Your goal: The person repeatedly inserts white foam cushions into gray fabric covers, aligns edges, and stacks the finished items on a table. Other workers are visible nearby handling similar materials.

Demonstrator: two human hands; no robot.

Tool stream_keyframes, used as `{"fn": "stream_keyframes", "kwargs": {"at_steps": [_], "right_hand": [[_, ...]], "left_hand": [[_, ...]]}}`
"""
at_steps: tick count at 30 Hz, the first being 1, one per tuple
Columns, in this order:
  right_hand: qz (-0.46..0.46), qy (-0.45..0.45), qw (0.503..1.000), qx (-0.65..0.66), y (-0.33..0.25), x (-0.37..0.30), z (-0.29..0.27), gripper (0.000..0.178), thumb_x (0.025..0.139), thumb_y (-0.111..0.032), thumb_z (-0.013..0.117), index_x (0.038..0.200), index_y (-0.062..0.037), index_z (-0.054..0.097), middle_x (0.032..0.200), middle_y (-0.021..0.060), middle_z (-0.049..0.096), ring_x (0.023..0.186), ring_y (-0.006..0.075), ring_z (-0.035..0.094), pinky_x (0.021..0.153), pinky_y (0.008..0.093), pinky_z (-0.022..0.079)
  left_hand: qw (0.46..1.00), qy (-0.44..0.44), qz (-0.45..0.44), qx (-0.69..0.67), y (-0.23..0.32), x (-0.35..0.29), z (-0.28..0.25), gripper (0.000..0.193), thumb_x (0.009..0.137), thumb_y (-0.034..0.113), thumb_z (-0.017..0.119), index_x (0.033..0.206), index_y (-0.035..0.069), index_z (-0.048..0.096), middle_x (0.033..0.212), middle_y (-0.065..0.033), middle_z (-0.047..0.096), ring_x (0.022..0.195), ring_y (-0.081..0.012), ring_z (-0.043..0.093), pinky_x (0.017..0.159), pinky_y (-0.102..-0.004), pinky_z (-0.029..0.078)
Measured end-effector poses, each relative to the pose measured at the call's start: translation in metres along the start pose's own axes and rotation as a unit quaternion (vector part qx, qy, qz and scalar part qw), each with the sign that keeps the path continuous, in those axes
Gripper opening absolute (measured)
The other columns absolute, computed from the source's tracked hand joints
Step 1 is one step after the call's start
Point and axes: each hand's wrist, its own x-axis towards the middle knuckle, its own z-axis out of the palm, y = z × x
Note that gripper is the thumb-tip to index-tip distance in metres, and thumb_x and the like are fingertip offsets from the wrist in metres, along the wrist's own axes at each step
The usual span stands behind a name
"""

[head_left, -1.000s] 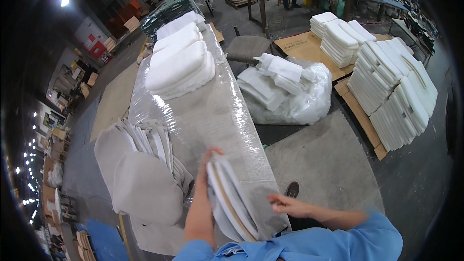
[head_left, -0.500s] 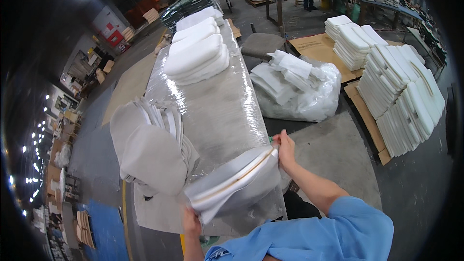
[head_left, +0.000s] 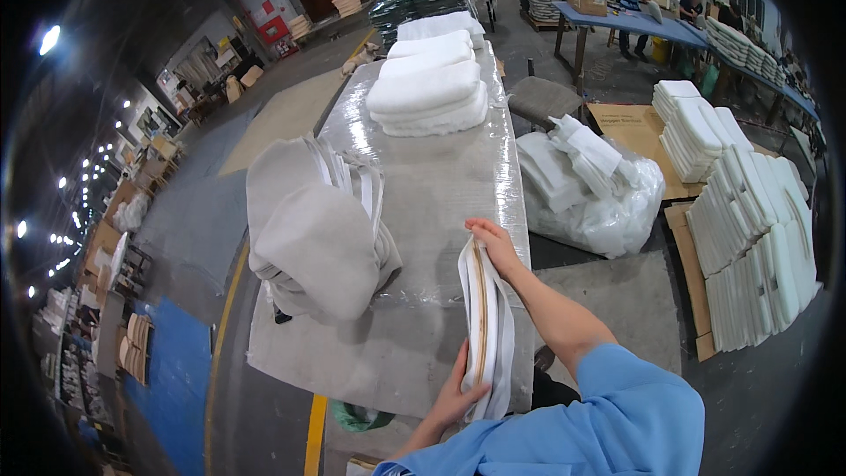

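A pale fabric cushion cover point(head_left: 496, 326) with a brownish zip along its edge stands on end over the near right part of the wrapped table. My right hand point(head_left: 496, 247) pinches its far end. Lower down, my left hand point(head_left: 456, 394) is closed around its near end, with the thumb lying along the zip side. To the left, a loose heap of grey fabric covers point(head_left: 317, 238) rests on the table, apart from both hands. Toward the far end lie stacked white padded cushions point(head_left: 427, 97).
The long table point(head_left: 423, 194) is wrapped in shiny clear film. Right of it are a plastic bag of white pieces point(head_left: 608, 203), a dark stool point(head_left: 546, 99) and tall stacks of white cushions point(head_left: 749, 247) on cardboard. A person point(head_left: 630, 0) stands by a blue table point(head_left: 617, 25) farther back.
The cover has turned from lying crosswise to nearly lengthwise. My right hand has moved left, and my left hand has swung right along with it. The view has shifted too.
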Motion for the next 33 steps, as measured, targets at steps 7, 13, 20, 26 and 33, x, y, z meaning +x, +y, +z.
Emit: {"fn": "stream_keyframes", "kwargs": {"at_steps": [7,13,20,26,33], "right_hand": [[0.058,-0.098,0.993,-0.03,-0.037,-0.034,-0.026,0.068,0.081,0.004,0.055,0.148,-0.0038,0.051,0.138,0.0102,0.058,0.12,0.0196,0.058,0.105,0.0302,0.044],[0.054,-0.075,0.994,-0.063,-0.038,-0.023,-0.053,0.053,0.087,-0.001,0.06,0.14,-0.0004,0.058,0.126,0.0096,0.065,0.108,0.0155,0.062,0.095,0.0281,0.048],[0.007,0.021,0.991,-0.13,-0.027,-0.015,-0.058,0.033,0.091,-0.01,0.066,0.121,-0.0002,0.073,0.094,0.0047,0.074,0.084,0.0102,0.064,0.079,0.0265,0.052],[-0.034,0.075,0.986,-0.148,-0.024,-0.001,-0.063,0.026,0.092,-0.009,0.066,0.114,0.0011,0.075,0.093,0.0066,0.076,0.082,0.01,0.066,0.077,0.0263,0.052],[0.151,0.001,0.981,0.117,-0.037,0.028,-0.066,0.05,0.108,-0.04,0.048,0.1,0.0011,0.074,0.093,0.0113,0.074,0.079,0.0173,0.068,0.076,0.0318,0.055]], "left_hand": [[0.987,0.121,0.087,0.064,0.033,0.155,0.031,0.072,0.084,0.009,0.06,0.153,-0.002,0.041,0.142,-0.0225,0.058,0.132,-0.0291,0.056,0.111,-0.0367,0.042],[0.939,0.256,0.106,0.204,0.039,0.252,0.038,0.034,0.093,0.014,0.064,0.121,-0.005,0.071,0.111,-0.0205,0.073,0.106,-0.0266,0.07,0.094,-0.0364,0.052],[0.928,0.275,0.103,0.23,0.048,0.28,0.042,0.034,0.097,0.024,0.062,0.086,-0.007,0.069,0.063,-0.0196,0.062,0.059,-0.0324,0.061,0.064,-0.0462,0.047],[0.905,0.355,0.128,0.196,0.047,0.298,0.073,0.034,0.1,0.023,0.059,0.082,-0.006,0.064,0.073,-0.019,0.065,0.064,-0.0267,0.057,0.067,-0.0414,0.046],[0.953,0.284,0.105,-0.023,0.034,0.29,0.04,0.038,0.107,0.03,0.05,0.094,0.0,0.069,0.084,-0.0114,0.07,0.073,-0.0215,0.061,0.075,-0.0382,0.049]]}}
